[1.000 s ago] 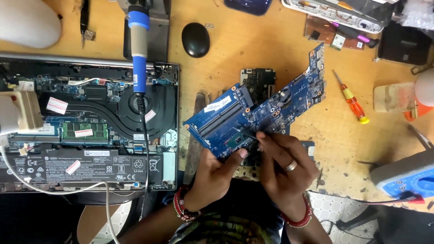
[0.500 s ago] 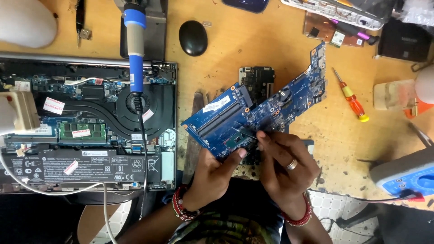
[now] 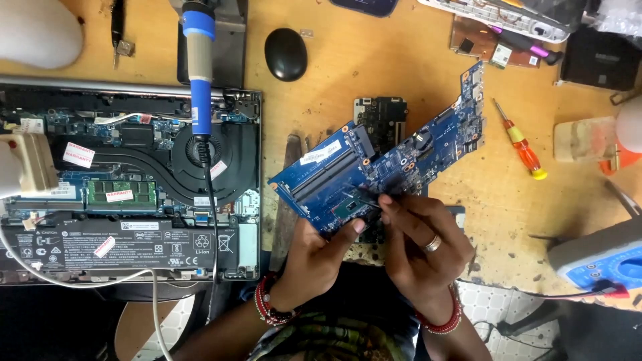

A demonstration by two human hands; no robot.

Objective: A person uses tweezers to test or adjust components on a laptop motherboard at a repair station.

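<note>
While your left hand (image 3: 314, 257) grips the blue board (image 3: 374, 167) by its lower edge, your right hand (image 3: 418, 244) pinches a thin tool (image 3: 366, 200) against it, beside the laptop (image 3: 134, 180).

The left hand (image 3: 314, 257) grips the near edge of a blue board (image 3: 381, 167), thumb on top. Just right of that grip, the right hand (image 3: 421, 247) pinches a thin dark tool (image 3: 364, 196) against the board. Left of the grip lies an opened laptop (image 3: 127, 194); to the right, well apart, a screwdriver (image 3: 521, 144).
</note>
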